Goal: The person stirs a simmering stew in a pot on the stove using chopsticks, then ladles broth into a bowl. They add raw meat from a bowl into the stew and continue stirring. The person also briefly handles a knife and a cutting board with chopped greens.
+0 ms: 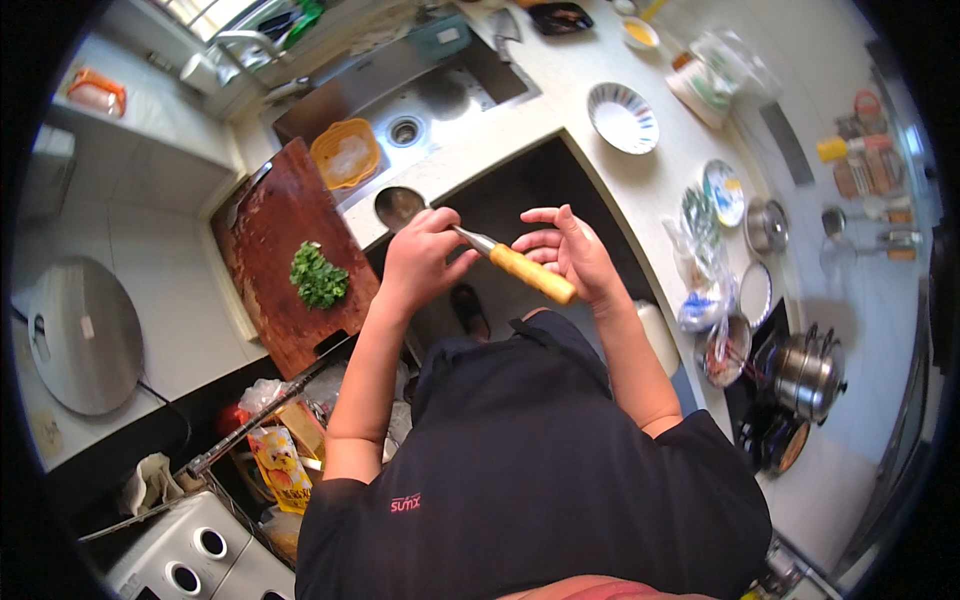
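Observation:
My left hand (pixel 424 255) grips the metal shaft of a ladle (pixel 532 274). Its round bowl (pixel 397 208) points away over the counter edge, and its bamboo-like handle slants down to the right. Beside that handle, my right hand (pixel 574 255) is held with fingers apart and slightly curled, not closed around it. Left of my left hand, a wooden cutting board (pixel 262 255) carries a pile of chopped green leaves (pixel 319 277). Beyond the board, a yellow plastic basket (pixel 346 154) with something whitish inside sits in the steel sink (pixel 450 97).
A patterned bowl (pixel 624 120) stands on the right counter (pixel 577 90). Further along are bagged greens (pixel 702 217), a small steel pot (pixel 766 225) and a steamer pot (pixel 808 375). A cleaver (pixel 505 34) lies behind the sink. At lower left is a wire rack (pixel 240 435).

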The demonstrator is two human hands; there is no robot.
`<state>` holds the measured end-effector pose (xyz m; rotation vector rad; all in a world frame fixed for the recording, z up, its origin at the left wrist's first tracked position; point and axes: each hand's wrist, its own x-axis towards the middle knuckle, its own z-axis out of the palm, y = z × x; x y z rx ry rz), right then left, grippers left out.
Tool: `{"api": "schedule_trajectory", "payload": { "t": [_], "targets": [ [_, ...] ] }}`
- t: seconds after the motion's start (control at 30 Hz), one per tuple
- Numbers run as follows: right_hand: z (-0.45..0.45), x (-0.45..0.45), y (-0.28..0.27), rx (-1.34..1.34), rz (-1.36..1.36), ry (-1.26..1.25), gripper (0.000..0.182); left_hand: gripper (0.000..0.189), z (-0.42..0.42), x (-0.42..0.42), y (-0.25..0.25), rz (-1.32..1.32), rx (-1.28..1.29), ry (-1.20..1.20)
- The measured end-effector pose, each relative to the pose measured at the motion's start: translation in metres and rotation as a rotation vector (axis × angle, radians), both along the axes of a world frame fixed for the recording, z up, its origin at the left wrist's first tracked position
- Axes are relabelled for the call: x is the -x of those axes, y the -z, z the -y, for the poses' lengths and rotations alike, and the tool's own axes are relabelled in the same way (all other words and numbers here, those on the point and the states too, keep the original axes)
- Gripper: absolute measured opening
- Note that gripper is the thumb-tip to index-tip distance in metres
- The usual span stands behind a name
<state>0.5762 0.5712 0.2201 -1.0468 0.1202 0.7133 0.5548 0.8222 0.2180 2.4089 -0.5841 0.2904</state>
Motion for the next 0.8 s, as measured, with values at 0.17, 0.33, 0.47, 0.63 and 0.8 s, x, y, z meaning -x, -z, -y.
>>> {"api": "schedule_trajectory", "payload": {
  "t": [0.17, 0.33, 0.47, 0.63, 0.8],
  "targets": [
    [0.075, 0.048, -0.002, 0.003, -0.032, -0.306, 0.075, 0.017, 0.068, -0.007, 0.034, -0.157, -0.235, 0.400],
    [0.115, 0.121, -0.003, 0.260, -0.031, -0.234, 0.084, 0.017, 0.151, 0.004, 0.050, -0.193, -0.321, 0.674],
    [0.154, 0.176, 0.022, 0.559, -0.008, -0.118, 0.072, 0.016, 0.213, 0.027, 0.047, -0.205, -0.374, 0.728],
    [0.197, 0.242, 0.049, 0.901, 0.105, 0.047, 0.057, 0.014, 0.280, 0.066, 0.059, -0.206, -0.371, 0.792],
    [0.241, 0.298, 0.054, 0.810, 0.061, 0.285, 0.050, 0.013, 0.333, 0.103, 0.070, -0.190, -0.296, 0.873]
  ]
}}
